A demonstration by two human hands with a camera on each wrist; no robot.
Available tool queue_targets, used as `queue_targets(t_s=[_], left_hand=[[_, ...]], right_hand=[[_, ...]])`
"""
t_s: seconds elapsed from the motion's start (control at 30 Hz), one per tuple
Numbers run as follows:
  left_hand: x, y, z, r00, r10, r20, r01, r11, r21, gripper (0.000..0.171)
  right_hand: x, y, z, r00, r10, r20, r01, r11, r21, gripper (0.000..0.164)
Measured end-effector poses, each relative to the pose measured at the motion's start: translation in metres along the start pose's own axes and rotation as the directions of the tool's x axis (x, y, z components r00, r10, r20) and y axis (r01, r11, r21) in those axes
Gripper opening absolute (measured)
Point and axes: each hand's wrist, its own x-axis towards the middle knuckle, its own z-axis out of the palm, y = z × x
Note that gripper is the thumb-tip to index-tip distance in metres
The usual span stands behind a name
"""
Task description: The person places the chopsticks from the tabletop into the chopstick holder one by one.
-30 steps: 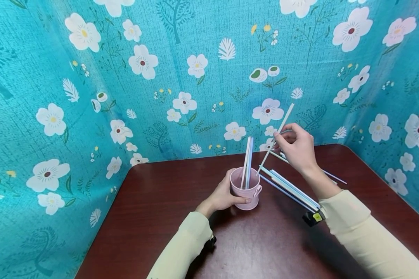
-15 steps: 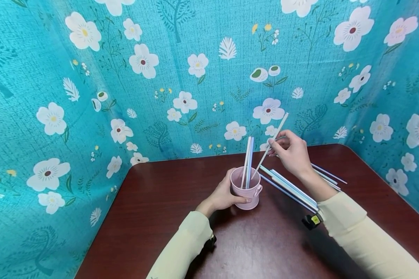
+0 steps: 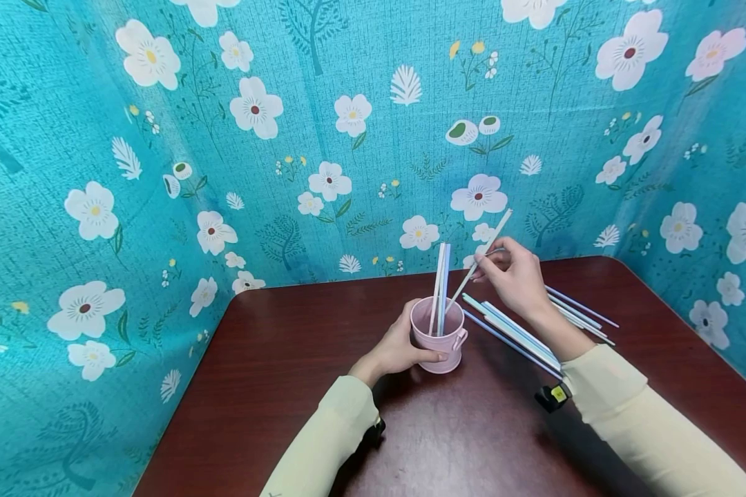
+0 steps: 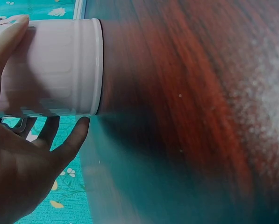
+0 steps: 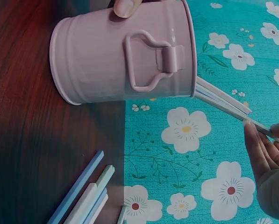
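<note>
The left hand [image 3: 403, 346] is gripping a round pink metal bucket [image 5: 102, 65]; at two o'clock, the right hand [image 3: 513, 275] is pinching a slim pale stick [image 3: 498, 229], its lower tip hiding.

A teal floral cloth [image 3: 360, 62] rises behind the worktop [image 3: 304, 338] and along its left and right sides, with soft folds toward the corners. Its print mixes white flowers [image 3: 256, 108] with dark-red or yellow centres, pale fern-like leaves [image 3: 405, 85], small yellow blossoms [image 3: 478, 47] and darker teal trees [image 3: 313, 34]. The worktop is dark reddish-brown, wood-grained and glossy, its far corners rounded.
</note>
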Motion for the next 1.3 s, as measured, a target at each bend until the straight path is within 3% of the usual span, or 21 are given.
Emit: queue_targets(t_s=[0.7, 1.07, 1.3], left_hand=[[-0.001, 0.002, 0.000, 1.000, 0.019, 0.001, -0.019, 1.000, -0.002, 0.097], [-0.001, 0.002, 0.000, 1.000, 0.000, 0.007, 0.000, 1.000, -0.020, 0.097], [-0.001, 0.004, -0.001, 1.000, 0.000, 0.009, 0.000, 1.000, -0.023, 0.097]], right_hand=[[-0.006, 0.015, 0.012, 0.984, 0.104, 0.147, -0.105, 0.995, -0.005, 0.016], [-0.009, 0.017, 0.018, 0.981, 0.097, 0.170, -0.070, 0.985, -0.159, 0.015], [-0.008, 0.018, 0.018, 0.978, 0.103, 0.183, -0.068, 0.979, -0.191, 0.014]])
